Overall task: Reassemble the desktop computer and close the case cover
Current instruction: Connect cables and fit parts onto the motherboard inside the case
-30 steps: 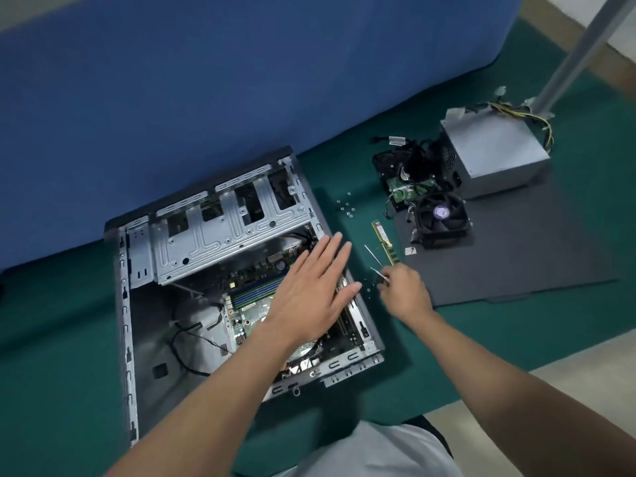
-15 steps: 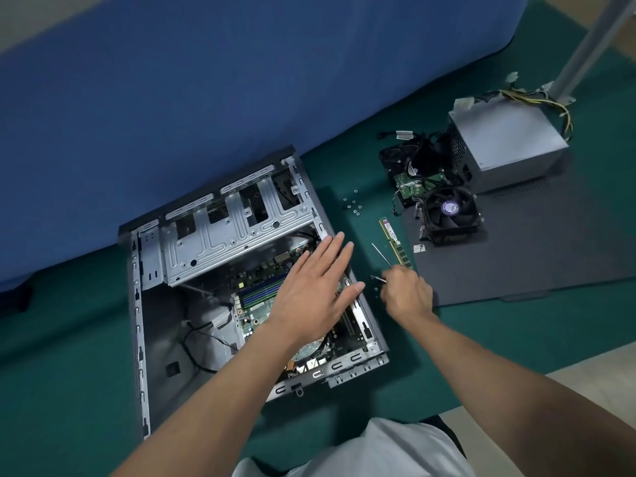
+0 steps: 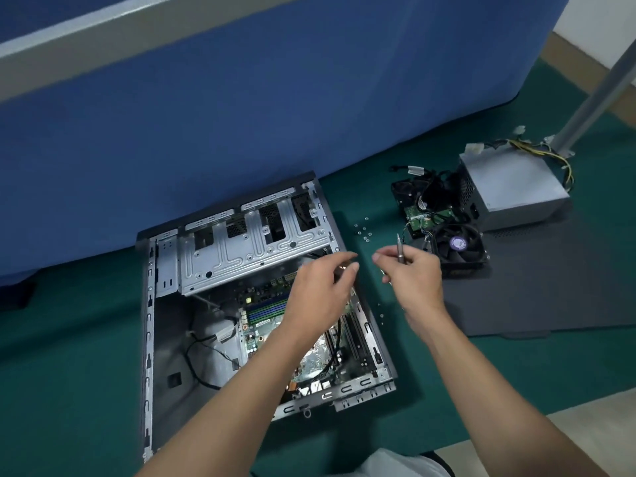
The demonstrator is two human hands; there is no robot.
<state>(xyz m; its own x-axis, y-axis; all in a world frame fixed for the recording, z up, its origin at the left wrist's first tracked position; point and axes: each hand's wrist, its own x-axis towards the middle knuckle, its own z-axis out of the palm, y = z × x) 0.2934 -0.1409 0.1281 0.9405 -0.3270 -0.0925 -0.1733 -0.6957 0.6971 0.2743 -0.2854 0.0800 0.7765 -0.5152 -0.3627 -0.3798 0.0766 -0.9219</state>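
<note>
the open computer case (image 3: 165,325) lies on its side on the green floor, motherboard (image 3: 261,325) exposed. the left hand (image 3: 320,290) hovers over it, grip loose, holding nothing. the right hand (image 3: 418,277), just beside the case, has its grip clamped on a thin screwdriver (image 3: 399,247). loose screws (image 3: 365,232) lie near. the case cover (image 3: 568,287) lies flat under the cooler fan (image 3: 459,246).

I read this as a makeshift computer repair workspace: blue fabric partition panel (image 3: 275,115), dark green felt-like floor mat (image 3: 69,373), opened grey steel desktop computer case (image 3: 172,352), loose grey metal power supply box (image 3: 509,187)
</note>
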